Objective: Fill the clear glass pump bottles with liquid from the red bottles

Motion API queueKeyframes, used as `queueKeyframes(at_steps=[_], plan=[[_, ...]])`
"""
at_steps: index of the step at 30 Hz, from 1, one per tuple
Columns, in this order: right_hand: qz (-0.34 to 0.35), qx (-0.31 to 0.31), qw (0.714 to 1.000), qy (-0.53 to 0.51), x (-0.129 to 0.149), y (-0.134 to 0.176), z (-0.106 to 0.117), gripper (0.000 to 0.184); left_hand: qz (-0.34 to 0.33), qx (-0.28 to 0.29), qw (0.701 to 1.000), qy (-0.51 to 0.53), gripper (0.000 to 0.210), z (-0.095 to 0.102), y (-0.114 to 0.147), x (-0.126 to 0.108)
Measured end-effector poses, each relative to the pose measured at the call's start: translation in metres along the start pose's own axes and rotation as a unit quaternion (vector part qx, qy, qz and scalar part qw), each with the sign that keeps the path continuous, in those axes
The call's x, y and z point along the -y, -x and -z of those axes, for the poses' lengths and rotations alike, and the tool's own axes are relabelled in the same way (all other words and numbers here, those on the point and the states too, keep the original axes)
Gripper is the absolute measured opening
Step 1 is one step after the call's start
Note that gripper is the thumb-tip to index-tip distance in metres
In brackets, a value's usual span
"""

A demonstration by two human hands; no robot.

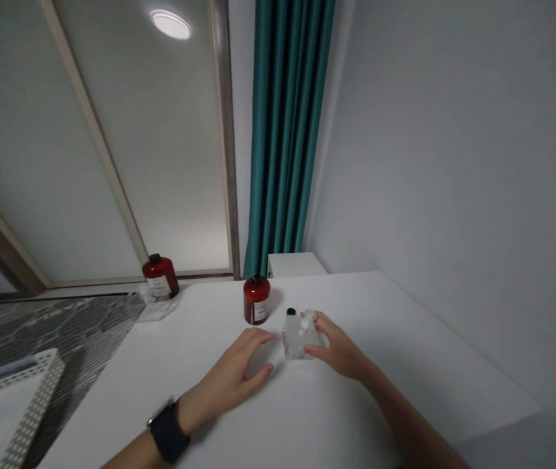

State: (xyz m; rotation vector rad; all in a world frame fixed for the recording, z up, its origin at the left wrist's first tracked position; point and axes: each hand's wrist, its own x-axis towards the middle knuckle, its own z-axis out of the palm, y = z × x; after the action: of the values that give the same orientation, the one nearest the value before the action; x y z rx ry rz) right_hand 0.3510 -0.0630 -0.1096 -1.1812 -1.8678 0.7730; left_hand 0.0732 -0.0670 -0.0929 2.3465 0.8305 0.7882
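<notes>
Clear container points upward, long axis upright, grip of right hand pinching it, left hand spread.

A plain white table with a smooth top carries the things. Near the middle of its far side stands a dark red bottle with a black cap and a white label, upright. At the far left corner is a second red bottle, also black-capped and labelled, with a clear plastic container just before it. Right of the middle, a clear, black-capped container appears to rest on the surface.
</notes>
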Motion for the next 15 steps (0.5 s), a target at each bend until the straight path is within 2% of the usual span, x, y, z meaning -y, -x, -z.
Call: queueKeyframes(at_steps=[5,9,12,15], plan=[[-0.001,-0.043,0.998,0.048,-0.030,0.006,0.036,0.054,-0.054,0.071,0.992,-0.089,0.036,-0.019,-0.043,-0.009],[0.012,-0.060,0.996,0.064,-0.049,0.007,0.061,0.051,-0.074,0.075,0.982,-0.155,0.030,-0.044,-0.082,-0.009],[0.014,-0.075,0.995,0.065,-0.061,0.005,0.076,0.050,-0.065,0.071,0.982,-0.162,0.028,-0.059,-0.111,-0.006],[0.015,-0.073,0.995,0.067,-0.072,0.002,0.088,0.046,-0.026,0.057,0.983,-0.174,0.041,-0.069,-0.139,-0.002]])
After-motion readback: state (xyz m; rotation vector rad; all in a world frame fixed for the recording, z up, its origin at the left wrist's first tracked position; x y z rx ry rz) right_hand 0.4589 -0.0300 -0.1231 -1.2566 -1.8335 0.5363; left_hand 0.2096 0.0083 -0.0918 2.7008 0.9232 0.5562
